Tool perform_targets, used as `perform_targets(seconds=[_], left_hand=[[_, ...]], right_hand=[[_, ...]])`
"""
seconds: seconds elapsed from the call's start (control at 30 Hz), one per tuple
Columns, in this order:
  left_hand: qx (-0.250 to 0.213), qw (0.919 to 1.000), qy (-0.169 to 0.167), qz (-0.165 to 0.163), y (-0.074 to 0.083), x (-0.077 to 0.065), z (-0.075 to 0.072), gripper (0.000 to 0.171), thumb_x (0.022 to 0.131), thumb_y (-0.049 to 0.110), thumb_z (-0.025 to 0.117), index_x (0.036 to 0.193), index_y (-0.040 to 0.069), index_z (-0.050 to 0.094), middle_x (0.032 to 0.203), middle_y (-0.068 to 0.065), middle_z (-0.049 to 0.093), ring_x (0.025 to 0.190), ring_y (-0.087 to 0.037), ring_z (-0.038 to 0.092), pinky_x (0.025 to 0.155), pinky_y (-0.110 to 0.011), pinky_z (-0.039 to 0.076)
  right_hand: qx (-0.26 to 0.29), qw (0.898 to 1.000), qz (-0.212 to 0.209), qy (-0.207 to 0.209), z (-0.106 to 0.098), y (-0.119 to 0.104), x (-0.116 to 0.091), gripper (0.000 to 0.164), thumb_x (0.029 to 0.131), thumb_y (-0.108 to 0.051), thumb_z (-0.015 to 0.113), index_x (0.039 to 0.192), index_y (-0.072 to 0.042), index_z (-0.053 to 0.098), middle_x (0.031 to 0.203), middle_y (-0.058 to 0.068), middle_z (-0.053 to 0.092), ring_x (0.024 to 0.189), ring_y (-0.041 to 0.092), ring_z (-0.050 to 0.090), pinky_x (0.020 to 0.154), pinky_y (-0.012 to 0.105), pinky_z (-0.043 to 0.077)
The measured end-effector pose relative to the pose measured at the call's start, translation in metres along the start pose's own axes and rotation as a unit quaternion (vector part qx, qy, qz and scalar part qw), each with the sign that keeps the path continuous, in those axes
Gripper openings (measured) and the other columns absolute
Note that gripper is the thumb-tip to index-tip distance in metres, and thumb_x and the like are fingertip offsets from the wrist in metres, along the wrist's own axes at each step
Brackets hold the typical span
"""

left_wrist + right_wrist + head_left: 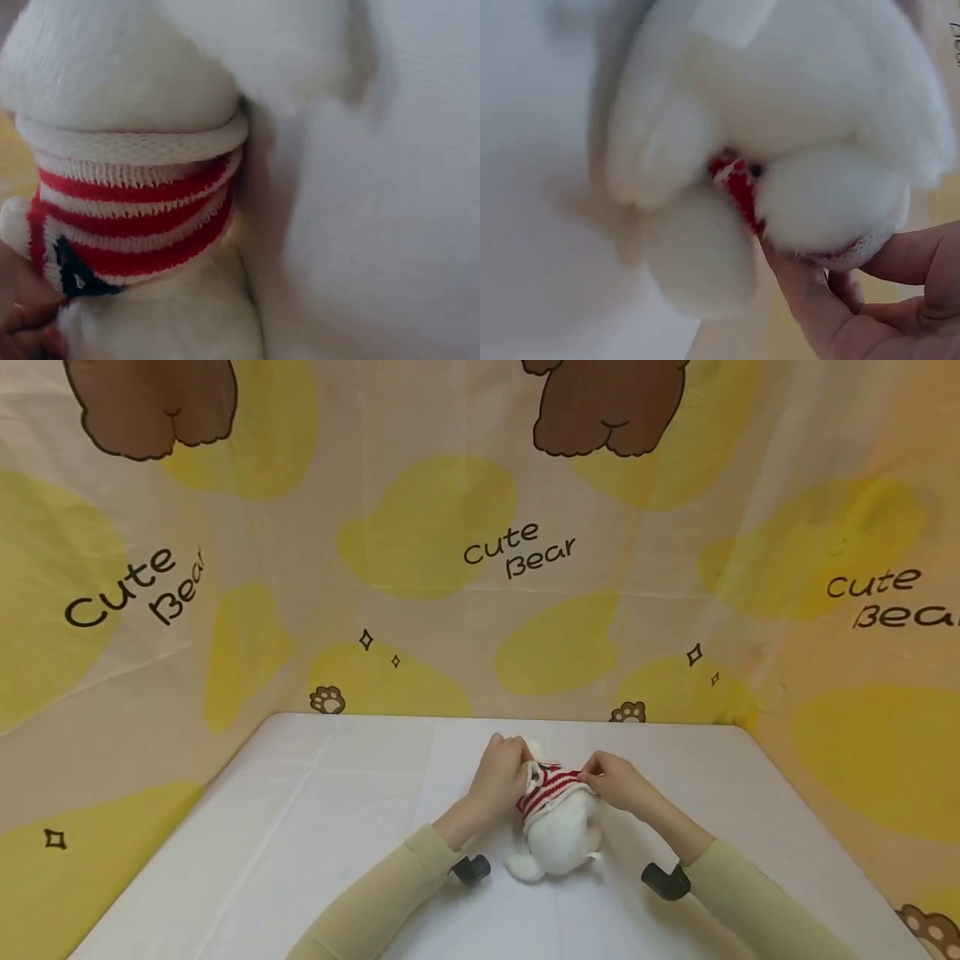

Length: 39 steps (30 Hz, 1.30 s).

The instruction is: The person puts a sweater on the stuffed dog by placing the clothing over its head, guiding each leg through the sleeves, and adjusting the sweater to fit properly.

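A white plush toy [561, 839] wears a knitted sweater [139, 217] with red and white stripes and a dark blue patch. My left hand [498, 777] pinches the knit at the toy's left side in the head view; its fingertips show beside the patch in the left wrist view. On the other side, my right hand [618, 781] grips the sweater's edge with thumb and fingers. In the right wrist view, those fingers [802, 289] close round the white knit border at one of the toy's furry limbs [832, 199]. The toy's head is mostly hidden behind the sweater and my left hand.
The toy lies on a white-covered table [360, 802]. Behind and at both sides hangs a yellow and beige cloth [420, 527] printed with bears and lettering. A black wrist mount [471, 870] sits below my left sleeve, and another black mount [666, 882] beside my right sleeve.
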<state>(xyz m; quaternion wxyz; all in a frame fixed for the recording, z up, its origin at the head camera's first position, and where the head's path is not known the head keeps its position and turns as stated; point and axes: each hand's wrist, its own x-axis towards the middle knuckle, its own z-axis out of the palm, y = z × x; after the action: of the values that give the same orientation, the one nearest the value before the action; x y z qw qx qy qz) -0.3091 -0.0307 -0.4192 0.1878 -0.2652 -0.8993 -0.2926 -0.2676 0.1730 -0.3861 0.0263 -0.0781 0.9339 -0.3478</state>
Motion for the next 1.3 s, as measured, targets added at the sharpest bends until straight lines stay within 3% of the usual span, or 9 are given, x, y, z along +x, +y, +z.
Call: perform_targets(seconds=[0.13,0.3,0.43,0.67,0.9,0.97,1.07,1.17,1.3], left_hand=[[-0.030,0.9988,-0.022,-0.032,0.000,0.003,-0.005,0.004,0.082,0.006,0.067,0.080,0.008,0.065,0.075,0.000,0.060,0.075,-0.013,0.044,0.066,-0.022,0.039],[-0.053,0.9968,-0.043,-0.042,-0.002,0.006,-0.009,0.006,0.080,0.005,0.067,0.078,0.011,0.066,0.073,0.000,0.059,0.075,-0.013,0.044,0.065,-0.023,0.038],[-0.060,0.9968,-0.038,-0.038,-0.002,0.007,-0.010,0.007,0.079,0.004,0.067,0.076,0.011,0.065,0.072,0.000,0.061,0.075,-0.014,0.047,0.066,-0.024,0.038],[-0.088,0.9926,-0.038,-0.074,0.002,0.004,-0.009,0.006,0.080,0.008,0.069,0.076,0.011,0.065,0.073,0.002,0.066,0.069,-0.010,0.055,0.062,-0.023,0.045],[-0.050,0.9938,-0.045,-0.089,0.007,0.003,-0.010,0.006,0.084,0.011,0.066,0.080,0.011,0.062,0.074,0.000,0.063,0.068,-0.012,0.054,0.060,-0.024,0.043],[-0.040,0.9935,-0.046,-0.095,0.008,0.004,-0.011,0.006,0.085,0.012,0.066,0.081,0.011,0.062,0.074,0.000,0.063,0.067,-0.012,0.053,0.058,-0.024,0.042],[-0.041,0.9932,-0.046,-0.099,0.009,0.004,-0.011,0.006,0.084,0.010,0.065,0.081,0.011,0.061,0.073,-0.001,0.063,0.063,-0.012,0.052,0.055,-0.023,0.042],[-0.053,0.9943,-0.042,-0.082,0.009,0.003,-0.009,0.005,0.084,0.009,0.065,0.081,0.010,0.062,0.074,-0.001,0.064,0.064,-0.011,0.052,0.056,-0.022,0.042],[-0.092,0.9943,0.018,-0.051,0.006,-0.001,-0.006,0.003,0.086,0.010,0.066,0.085,0.011,0.063,0.081,0.000,0.063,0.067,-0.007,0.051,0.059,-0.019,0.043]], right_hand=[[0.007,1.000,-0.012,0.019,0.000,0.003,0.002,0.012,0.089,-0.017,0.064,0.089,-0.005,0.063,0.085,0.006,0.064,0.076,0.016,0.059,0.064,0.027,0.048],[0.007,0.988,-0.132,0.075,-0.005,-0.003,-0.002,0.008,0.081,-0.020,0.074,0.084,-0.017,0.067,0.085,-0.004,0.069,0.083,0.014,0.065,0.073,0.029,0.053],[-0.026,0.981,-0.186,0.039,-0.008,-0.011,-0.002,0.010,0.076,-0.020,0.078,0.081,-0.018,0.070,0.081,-0.007,0.067,0.080,0.012,0.061,0.071,0.028,0.052],[-0.064,0.982,-0.175,-0.013,-0.007,-0.010,0.003,0.013,0.075,-0.012,0.079,0.074,-0.013,0.066,0.070,-0.006,0.064,0.065,0.006,0.056,0.061,0.021,0.048],[-0.084,0.969,-0.228,-0.038,-0.014,-0.008,0.007,0.015,0.077,-0.006,0.075,0.084,-0.010,0.063,0.073,-0.005,0.063,0.068,0.005,0.056,0.061,0.020,0.049],[-0.062,0.975,-0.205,-0.066,-0.019,-0.005,0.008,0.012,0.079,-0.006,0.072,0.088,-0.008,0.064,0.077,-0.002,0.064,0.070,0.008,0.057,0.061,0.023,0.050],[-0.010,0.990,-0.108,-0.093,-0.026,0.001,0.009,0.009,0.082,-0.006,0.068,0.091,-0.004,0.066,0.080,0.003,0.064,0.071,0.012,0.058,0.064,0.028,0.052],[0.029,0.995,-0.017,-0.095,-0.027,0.006,0.009,0.012,0.085,-0.006,0.064,0.096,-0.001,0.066,0.082,0.005,0.064,0.070,0.013,0.059,0.067,0.032,0.054],[0.039,0.995,-0.001,-0.087,-0.024,0.007,0.009,0.015,0.085,-0.006,0.062,0.098,0.000,0.065,0.085,0.008,0.064,0.072,0.015,0.060,0.071,0.036,0.056]])
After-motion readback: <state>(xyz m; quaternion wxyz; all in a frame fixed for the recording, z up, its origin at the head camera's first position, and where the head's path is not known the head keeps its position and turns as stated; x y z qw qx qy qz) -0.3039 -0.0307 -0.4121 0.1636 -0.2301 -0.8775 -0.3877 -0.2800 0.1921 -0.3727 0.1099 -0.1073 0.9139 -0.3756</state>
